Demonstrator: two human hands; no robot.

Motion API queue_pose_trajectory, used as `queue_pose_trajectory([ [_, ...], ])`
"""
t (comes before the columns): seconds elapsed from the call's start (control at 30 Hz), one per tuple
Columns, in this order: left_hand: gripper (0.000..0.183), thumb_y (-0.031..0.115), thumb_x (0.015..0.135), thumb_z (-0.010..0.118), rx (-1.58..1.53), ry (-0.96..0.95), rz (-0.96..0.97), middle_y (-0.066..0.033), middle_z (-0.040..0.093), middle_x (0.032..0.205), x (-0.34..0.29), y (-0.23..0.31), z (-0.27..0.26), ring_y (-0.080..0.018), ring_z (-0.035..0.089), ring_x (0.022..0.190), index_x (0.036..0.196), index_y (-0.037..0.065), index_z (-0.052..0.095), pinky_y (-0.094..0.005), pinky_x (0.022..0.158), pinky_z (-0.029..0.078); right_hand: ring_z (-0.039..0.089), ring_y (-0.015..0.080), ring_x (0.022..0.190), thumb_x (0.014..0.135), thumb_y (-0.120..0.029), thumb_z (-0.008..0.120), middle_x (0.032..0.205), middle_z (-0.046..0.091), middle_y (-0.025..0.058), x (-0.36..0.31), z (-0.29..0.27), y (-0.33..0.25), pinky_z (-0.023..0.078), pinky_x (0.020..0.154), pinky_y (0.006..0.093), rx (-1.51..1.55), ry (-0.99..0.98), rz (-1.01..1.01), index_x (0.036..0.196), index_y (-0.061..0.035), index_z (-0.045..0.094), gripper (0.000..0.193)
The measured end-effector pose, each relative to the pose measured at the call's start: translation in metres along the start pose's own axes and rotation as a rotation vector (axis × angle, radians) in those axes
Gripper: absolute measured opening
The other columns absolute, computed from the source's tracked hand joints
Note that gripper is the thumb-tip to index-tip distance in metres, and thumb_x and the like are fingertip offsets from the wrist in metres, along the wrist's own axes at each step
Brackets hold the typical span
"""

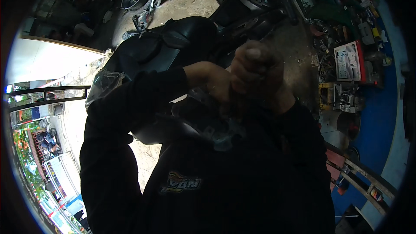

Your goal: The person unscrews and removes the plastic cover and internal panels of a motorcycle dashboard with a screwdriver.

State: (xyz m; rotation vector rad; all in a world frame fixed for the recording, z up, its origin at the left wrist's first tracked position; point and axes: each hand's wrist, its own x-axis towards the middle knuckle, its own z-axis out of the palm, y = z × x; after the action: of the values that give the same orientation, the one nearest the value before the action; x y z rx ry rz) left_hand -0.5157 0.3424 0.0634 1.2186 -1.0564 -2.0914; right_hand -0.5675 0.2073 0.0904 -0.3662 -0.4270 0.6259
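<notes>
In front of my chest, my right hand (258,69) is curled into a fist with the thumb on top. Whatever it may hold is hidden by the fingers. My left hand (216,82) is bent downward right beside it, close to or touching it, and its fingers fade into shadow. Both hands are over the dark body of a motor scooter (169,56), its black seat (143,45) stretching to the far left. Below the hands is a greyish, partly see-through piece (223,141), too dim to name.
A handlebar grip (288,6) sticks up at the far right of the scooter. Crowded tools and parts line the right side, with a white and red box (349,62) among them. Loose parts (143,17) lie on the far floor. At the lower right is a wooden rail (362,182).
</notes>
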Motion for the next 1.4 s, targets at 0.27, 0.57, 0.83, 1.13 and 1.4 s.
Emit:
queue_pose_trajectory([
  [0.27, 0.033, 0.0, 0.073, 0.067, 0.376, 0.555, 0.048, -0.0096, 0.069, 0.091, -0.04, 0.041, -0.032, -0.0159, 0.064, 0.084, 0.106, -0.002, 0.067, -0.0283, 0.074, 0.051, 0.043, 0.0086, 0.047, 0.089, -0.033, 0.061, 0.054, 0.046, 0.0002, -0.019, 0.03, -0.085, 0.037, 0.045, 0.0271, -0.617, 0.298, -0.174, 0.068, -0.009, 0.051, 0.034],
  [0.57, 0.029, -0.007, 0.075, 0.062, 0.157, 1.048, 0.118, -0.0084, 0.067, 0.095, -0.058, 0.029, -0.065, -0.017, 0.064, 0.087, 0.103, -0.002, 0.067, -0.0287, 0.077, 0.052, 0.067, 0.0271, 0.076, 0.077, -0.027, 0.071, 0.083, 0.069, 0.0165, -0.013, -0.011, -0.072, 0.05, 0.07, 0.0357, -1.832, 0.63, 0.335, 0.095, -0.0007, 0.07, 0.032],
  [0.83, 0.028, -0.003, 0.076, 0.065, 0.108, 1.058, 0.111, -0.0073, 0.064, 0.102, -0.069, 0.016, -0.081, -0.0143, 0.061, 0.093, 0.104, 0.001, 0.067, -0.025, 0.079, 0.049, 0.067, 0.0319, 0.076, 0.078, -0.019, 0.064, 0.081, 0.067, 0.0177, 0.005, -0.034, -0.071, 0.051, 0.07, 0.0386, -1.865, 0.666, -0.024, 0.09, -0.0025, 0.069, 0.021],
  [1.13, 0.025, 0.004, 0.083, 0.066, -0.304, 1.019, 0.065, -0.0068, 0.065, 0.098, -0.075, 0.007, -0.074, -0.0135, 0.061, 0.09, 0.108, -0.001, 0.062, -0.0259, 0.08, 0.047, 0.065, 0.0321, 0.071, 0.077, -0.014, 0.063, 0.076, 0.065, 0.0176, 0.024, -0.028, -0.063, 0.05, 0.065, 0.0378, -1.87, 0.624, -0.206, 0.082, 0.001, 0.067, 0.016],
  [1.4, 0.022, 0.005, 0.085, 0.065, -0.258, 1.053, 0.081, -0.005, 0.065, 0.098, -0.078, 0.003, -0.057, -0.0122, 0.06, 0.09, 0.106, 0.001, 0.063, -0.0247, 0.08, 0.046, 0.064, 0.0326, 0.073, 0.079, -0.011, 0.064, 0.079, 0.064, 0.015, 0.028, -0.018, -0.051, 0.05, 0.067, 0.0403, -1.987, 0.523, -0.299, 0.08, -0.0004, 0.064, 0.011],
])
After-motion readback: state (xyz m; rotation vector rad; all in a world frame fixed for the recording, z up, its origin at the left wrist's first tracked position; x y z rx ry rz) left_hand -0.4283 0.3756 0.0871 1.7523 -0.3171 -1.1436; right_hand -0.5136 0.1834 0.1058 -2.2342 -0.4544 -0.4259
